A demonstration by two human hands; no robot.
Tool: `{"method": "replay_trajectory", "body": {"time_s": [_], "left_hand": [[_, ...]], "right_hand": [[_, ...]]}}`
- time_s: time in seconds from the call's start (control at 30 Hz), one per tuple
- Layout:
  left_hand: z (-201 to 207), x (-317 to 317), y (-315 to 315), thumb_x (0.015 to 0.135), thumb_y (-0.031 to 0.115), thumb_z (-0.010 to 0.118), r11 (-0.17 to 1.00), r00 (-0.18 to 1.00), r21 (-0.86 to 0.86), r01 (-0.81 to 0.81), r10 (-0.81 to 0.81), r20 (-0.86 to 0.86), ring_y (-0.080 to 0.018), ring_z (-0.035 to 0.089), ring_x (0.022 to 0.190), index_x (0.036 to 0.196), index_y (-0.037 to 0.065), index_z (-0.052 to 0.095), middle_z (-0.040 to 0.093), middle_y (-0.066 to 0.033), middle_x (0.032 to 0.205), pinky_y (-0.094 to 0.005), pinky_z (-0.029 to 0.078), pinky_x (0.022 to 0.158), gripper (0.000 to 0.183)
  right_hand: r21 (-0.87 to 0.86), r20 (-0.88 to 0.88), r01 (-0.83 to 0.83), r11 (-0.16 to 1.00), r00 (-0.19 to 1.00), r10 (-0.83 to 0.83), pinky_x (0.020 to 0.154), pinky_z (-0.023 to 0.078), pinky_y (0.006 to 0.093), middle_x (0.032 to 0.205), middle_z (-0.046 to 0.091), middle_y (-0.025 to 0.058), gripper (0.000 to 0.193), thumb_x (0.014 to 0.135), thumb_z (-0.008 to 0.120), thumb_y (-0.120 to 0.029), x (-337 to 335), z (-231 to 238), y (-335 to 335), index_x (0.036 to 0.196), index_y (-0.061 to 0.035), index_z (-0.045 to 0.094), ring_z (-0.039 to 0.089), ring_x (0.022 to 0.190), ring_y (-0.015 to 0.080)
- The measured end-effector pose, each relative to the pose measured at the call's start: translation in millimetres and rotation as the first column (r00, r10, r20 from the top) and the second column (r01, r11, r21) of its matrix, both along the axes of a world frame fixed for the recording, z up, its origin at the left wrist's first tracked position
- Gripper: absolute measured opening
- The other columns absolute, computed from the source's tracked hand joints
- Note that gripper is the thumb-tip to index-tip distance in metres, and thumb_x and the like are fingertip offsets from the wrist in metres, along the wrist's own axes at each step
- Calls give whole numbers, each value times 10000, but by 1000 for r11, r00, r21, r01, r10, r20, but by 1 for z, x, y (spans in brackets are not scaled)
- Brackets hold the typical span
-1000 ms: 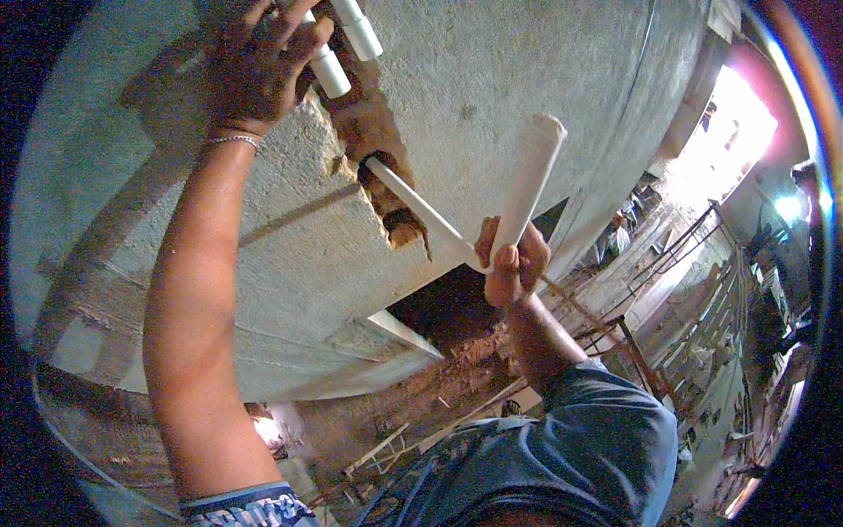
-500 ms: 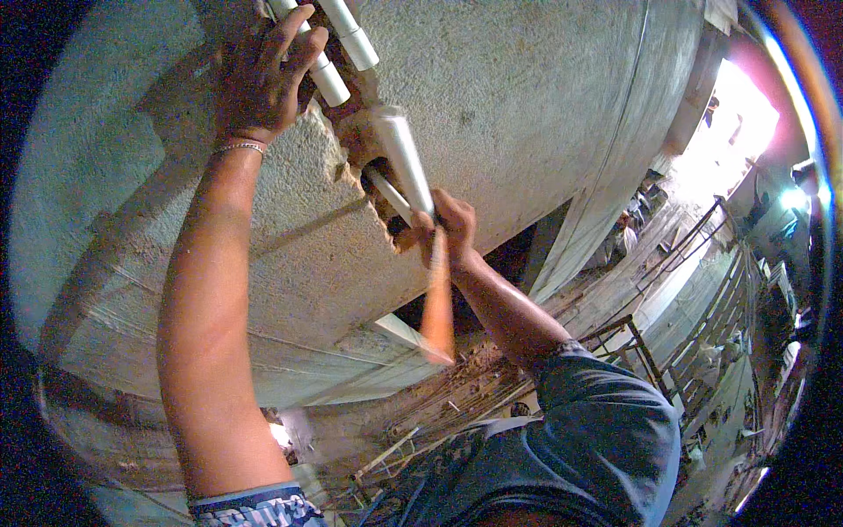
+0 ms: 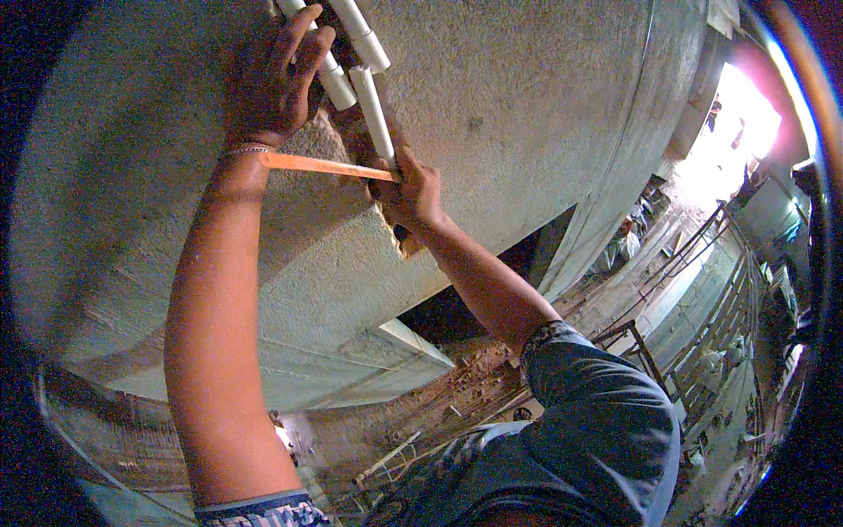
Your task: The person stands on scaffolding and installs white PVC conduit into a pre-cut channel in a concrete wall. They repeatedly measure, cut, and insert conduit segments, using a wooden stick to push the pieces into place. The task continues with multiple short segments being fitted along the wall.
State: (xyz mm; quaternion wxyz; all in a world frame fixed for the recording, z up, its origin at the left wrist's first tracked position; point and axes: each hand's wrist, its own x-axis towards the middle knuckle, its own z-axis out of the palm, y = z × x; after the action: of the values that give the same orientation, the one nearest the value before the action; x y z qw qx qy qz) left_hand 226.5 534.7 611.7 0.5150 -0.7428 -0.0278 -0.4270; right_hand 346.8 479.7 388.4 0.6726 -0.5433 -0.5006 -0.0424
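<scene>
My left hand (image 3: 272,92) is raised against the wall at the upper left, its fingers curled over a white plastic pipe (image 3: 337,88) whose open end points down. A second white pipe (image 3: 365,39) runs beside it on the right. Lower down, my right hand (image 3: 414,191) is closed round a short loose piece of white pipe (image 3: 374,116). Its upper end lies close to the ends of the two upper pipes; whether they touch I cannot tell. A narrow orange strip (image 3: 325,165), resembling a hacksaw blade, sticks out of the same hand toward my left wrist.
A rough chipped groove (image 3: 406,244) runs down the grey plastered wall (image 3: 509,114) behind the pipes. Below the wall's edge is a dark opening (image 3: 443,314). Rubble lies on the ground (image 3: 487,360). Dark metal frames (image 3: 628,338) and a bright opening (image 3: 733,123) are at the right.
My right hand has moved up and left, bringing the loose pipe piece nearer the upper pipes. The orange strip has swung from hanging down to pointing left. My left hand stays on its pipe.
</scene>
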Motion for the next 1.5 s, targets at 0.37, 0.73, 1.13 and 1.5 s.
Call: {"method": "replay_trajectory", "body": {"time_s": [0.37, 0.73, 1.13, 1.5], "left_hand": [[4, 4, -24, 729, 238, 614, 970, 980, -151, -190, 196, 25, -287, 445, 1239, 984, 99, 684, 556, -57, 1283, -557, 341, 951, 299], [1, -1, -2, 726, 288, 668, 981, 987, -111, -157, 158, 4, -229, 465, 1221, 1109, 249, 643, 529, 45, 1322, -545, 317, 953, 385], [0, 2, 3, 729, 243, 643, 969, 980, -149, -199, 201, -3, -237, 408, 1276, 1052, 258, 691, 521, 74, 1350, -573, 244, 1008, 327], [1, 3, 2, 717, 235, 635, 963, 971, -124, -240, 241, -10, -229, 422, 1265, 1053, 248, 689, 549, 69, 1310, -568, 266, 987, 340]], "right_hand": [[-98, 146, 73, 993, 988, -58, 607, 503, 470, 757, 642, 169, 217, 811, 660, -170, -5, 23, -17, 957, -83, 526, 645, 712, 399], [-480, 192, 70, 874, 981, 27, 661, 525, 488, 869, 661, 198, 273, 836, 600, -245, -5, 52, -12, 1055, -86, 560, 651, 796, 394], [-447, 179, 46, 893, 983, 39, 678, 528, 491, 855, 651, 178, 275, 860, 579, -306, -5, 45, -9, 1006, -73, 574, 646, 804, 391], [-430, 196, 70, 900, 980, 18, 683, 529, 493, 876, 650, 181, 279, 836, 606, -291, -5, 42, -6, 994, -66, 559, 640, 804, 397]]}}
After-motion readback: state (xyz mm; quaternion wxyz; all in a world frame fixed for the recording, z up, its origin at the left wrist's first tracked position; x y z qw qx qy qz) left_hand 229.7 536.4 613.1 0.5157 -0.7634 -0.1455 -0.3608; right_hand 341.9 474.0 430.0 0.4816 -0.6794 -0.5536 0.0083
